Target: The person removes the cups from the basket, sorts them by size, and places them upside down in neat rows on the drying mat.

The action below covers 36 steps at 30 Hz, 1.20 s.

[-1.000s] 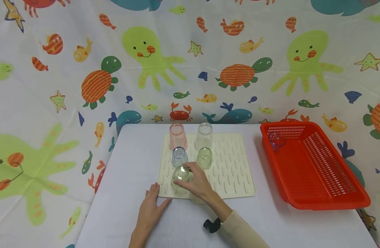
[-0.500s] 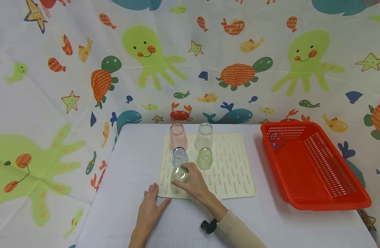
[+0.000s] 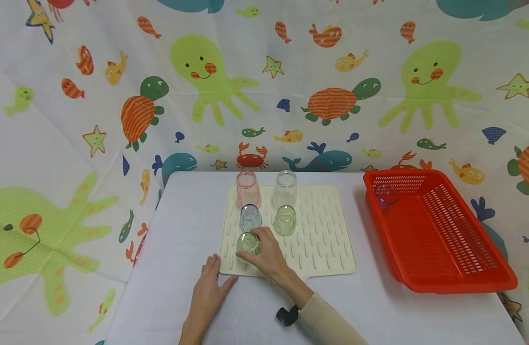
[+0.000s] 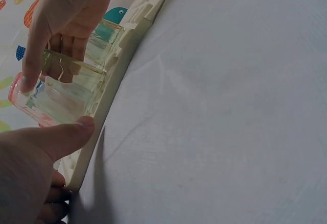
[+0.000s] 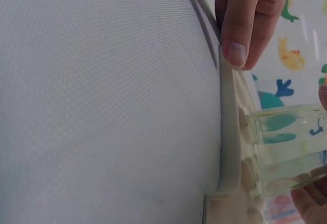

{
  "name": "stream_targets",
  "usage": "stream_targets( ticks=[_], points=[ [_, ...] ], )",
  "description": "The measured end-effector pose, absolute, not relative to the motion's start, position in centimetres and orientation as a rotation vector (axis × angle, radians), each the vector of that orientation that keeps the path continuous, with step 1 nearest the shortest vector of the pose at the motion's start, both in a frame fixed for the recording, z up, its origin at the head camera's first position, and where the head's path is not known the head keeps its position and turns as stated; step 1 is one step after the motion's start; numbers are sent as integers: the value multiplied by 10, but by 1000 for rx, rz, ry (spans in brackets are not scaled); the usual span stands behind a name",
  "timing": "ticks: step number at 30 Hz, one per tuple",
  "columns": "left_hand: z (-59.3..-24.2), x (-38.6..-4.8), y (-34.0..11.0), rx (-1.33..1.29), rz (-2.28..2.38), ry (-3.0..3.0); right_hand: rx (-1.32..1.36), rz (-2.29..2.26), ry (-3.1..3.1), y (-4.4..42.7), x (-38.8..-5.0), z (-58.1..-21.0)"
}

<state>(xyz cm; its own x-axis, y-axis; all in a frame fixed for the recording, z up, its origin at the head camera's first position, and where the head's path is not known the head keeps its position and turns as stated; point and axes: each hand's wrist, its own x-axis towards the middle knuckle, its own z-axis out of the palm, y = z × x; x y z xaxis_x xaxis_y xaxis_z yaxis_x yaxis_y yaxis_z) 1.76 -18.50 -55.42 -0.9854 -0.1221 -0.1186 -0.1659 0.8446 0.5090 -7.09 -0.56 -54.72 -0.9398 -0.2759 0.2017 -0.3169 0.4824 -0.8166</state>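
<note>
My right hand (image 3: 270,255) grips a pale green glass (image 3: 248,243) between thumb and fingers at the front left of a cream drying mat (image 3: 322,235). In the right wrist view this glass (image 5: 286,147) meets the mat's ridges with its wide end, so it appears upside down. My left hand (image 3: 208,291) lies at the mat's front left corner, fingers extended along the edge. The left wrist view has its thumb (image 4: 71,136) by the mat's rim. Just behind the held glass stand a blue glass (image 3: 250,218) and another green glass (image 3: 285,221).
A pink glass (image 3: 248,190) and a clear glass (image 3: 285,191) stand in the mat's back row. To the right, a red plastic basket (image 3: 441,282) holds a purplish glass (image 3: 386,194) in its far left corner. A sea-animal curtain (image 3: 264,86) hangs behind the white table.
My right hand has shifted slightly left with the green glass, which now stands nearer in line with the blue one. My left hand has stayed almost still at the mat's corner.
</note>
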Motion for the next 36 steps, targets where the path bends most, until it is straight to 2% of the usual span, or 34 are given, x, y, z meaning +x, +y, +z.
stream_targets(
  ticks=[25, 36],
  points=[
    [-558, 17, -181, -301, 841, 2947, 568, 1384, -2674, -6, -70, -547],
    [-560, 17, -181, -298, 829, 2964, 617, 1357, -2653, 1, -69, -530]
  ],
)
